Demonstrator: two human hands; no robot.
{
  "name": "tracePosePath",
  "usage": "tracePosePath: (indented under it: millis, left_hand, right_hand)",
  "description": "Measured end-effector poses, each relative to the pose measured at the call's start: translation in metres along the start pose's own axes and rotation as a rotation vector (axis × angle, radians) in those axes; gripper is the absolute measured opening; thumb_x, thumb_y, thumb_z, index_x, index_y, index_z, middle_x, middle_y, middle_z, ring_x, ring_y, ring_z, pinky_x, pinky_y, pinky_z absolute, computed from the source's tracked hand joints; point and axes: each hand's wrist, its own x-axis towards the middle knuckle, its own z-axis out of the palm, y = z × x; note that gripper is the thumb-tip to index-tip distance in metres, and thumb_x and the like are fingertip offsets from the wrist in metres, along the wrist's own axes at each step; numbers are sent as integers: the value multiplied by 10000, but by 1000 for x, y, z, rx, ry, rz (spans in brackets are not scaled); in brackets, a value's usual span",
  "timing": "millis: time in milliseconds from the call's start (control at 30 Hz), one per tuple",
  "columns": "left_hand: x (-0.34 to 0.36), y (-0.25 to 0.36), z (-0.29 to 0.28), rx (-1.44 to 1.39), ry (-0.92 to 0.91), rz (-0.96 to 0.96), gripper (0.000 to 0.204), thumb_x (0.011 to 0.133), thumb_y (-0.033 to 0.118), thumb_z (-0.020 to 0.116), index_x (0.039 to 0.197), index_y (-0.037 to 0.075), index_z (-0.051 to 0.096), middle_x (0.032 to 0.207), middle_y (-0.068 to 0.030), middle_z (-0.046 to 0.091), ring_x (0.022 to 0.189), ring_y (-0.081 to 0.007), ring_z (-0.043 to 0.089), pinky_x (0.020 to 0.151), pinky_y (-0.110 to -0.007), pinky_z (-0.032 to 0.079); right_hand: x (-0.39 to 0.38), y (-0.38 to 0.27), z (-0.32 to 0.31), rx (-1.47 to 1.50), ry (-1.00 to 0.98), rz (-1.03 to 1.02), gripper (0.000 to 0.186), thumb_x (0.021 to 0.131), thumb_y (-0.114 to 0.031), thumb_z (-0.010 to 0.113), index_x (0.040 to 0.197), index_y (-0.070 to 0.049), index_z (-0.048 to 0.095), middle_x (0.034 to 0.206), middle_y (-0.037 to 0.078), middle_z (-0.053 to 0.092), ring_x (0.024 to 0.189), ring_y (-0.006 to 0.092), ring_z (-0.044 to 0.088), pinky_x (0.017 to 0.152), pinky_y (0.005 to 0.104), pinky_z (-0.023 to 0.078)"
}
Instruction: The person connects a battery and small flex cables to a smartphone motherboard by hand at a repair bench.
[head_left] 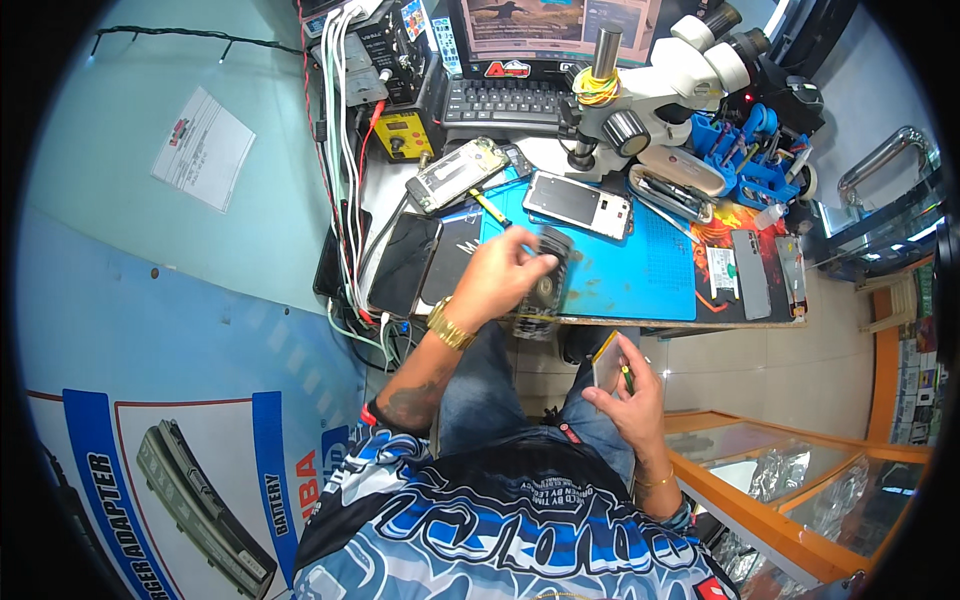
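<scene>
My left hand [500, 275], with thumb and fingertips closed, grips a dark, blurred phone part [543, 300] upright at the front edge of the blue mat [635, 280]. Below the bench edge, my right hand [632, 405] holds a flat grey battery-like piece with a yellow edge [605, 360] and a thin yellow-green tool [628, 377]. On the mat lies an opened white phone [575, 205]; behind it to the left are another opened phone [455, 175] and a yellow tool [488, 207]. A dark phone [405, 265] lies left of my left hand.
A microscope [625, 130], keyboard [500, 100] and monitor stand at the back. Power units [405, 135] and hanging white cables are at left. A blue tool holder [760, 170], pencil case [675, 180] and phone parts [752, 275] are at right, with an orange-framed glass cabinet [740, 440] below.
</scene>
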Motion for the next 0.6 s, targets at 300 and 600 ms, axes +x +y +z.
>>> tracePosePath:
  millis: [300,600]
  left_hand:
    - [-82,0,54,-1063,225,-355,384,1069,191,673,1396,47,532,1283,-133,704,1097,-297,765,865,-392,660]
    - [-117,-24,37,-685,33,-413,356,1116,310,620,1202,-24,706,1057,-173,795,904,-234,799,777,-339,644]
  right_hand:
    - [12,-1,2,107,19,-13,929,798,-53,950,1576,54,454,1455,152,545,1354,244,560,1086,379,570]
    - [28,-13,-4,-77,141,-117,876,821,-101,936,1546,83,479,1413,194,600,1293,274,618,1061,400,567]
